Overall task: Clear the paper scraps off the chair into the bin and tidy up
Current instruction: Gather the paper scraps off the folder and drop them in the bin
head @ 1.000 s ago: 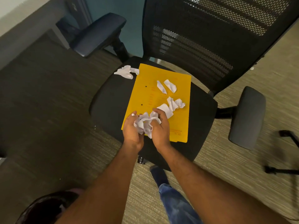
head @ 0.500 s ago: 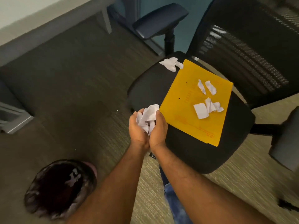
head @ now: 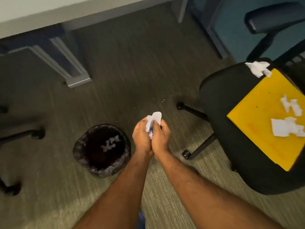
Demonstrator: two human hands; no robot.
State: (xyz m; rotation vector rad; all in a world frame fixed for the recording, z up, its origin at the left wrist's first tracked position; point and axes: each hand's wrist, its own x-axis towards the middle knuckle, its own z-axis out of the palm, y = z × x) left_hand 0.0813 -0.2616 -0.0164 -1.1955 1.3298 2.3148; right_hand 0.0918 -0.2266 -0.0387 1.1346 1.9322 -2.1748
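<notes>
My left hand (head: 142, 138) and my right hand (head: 160, 138) are pressed together around a bunch of white paper scraps (head: 153, 120), held over the carpet just right of the bin. The bin (head: 79, 146) is round, lined with a black bag, and has a few scraps at its bottom. At the right stands the black office chair (head: 219, 103) with a yellow folder (head: 257, 123) on its seat. Several white scraps (head: 283, 128) lie on the folder, and a crumpled white piece (head: 257, 68) sits at the seat's back edge.
A grey desk leg (head: 69, 66) stands on the carpet at the upper left. Another chair's wheeled base (head: 19, 134) reaches in from the left edge. The office chair's legs and casters (head: 186, 154) stick out toward my hands. Its armrest (head: 270, 17) is at the upper right.
Both hands lifted a bunch of scraps off the folder and carried it left, away from the chair. The view swung left, and the bin is now beside my hands.
</notes>
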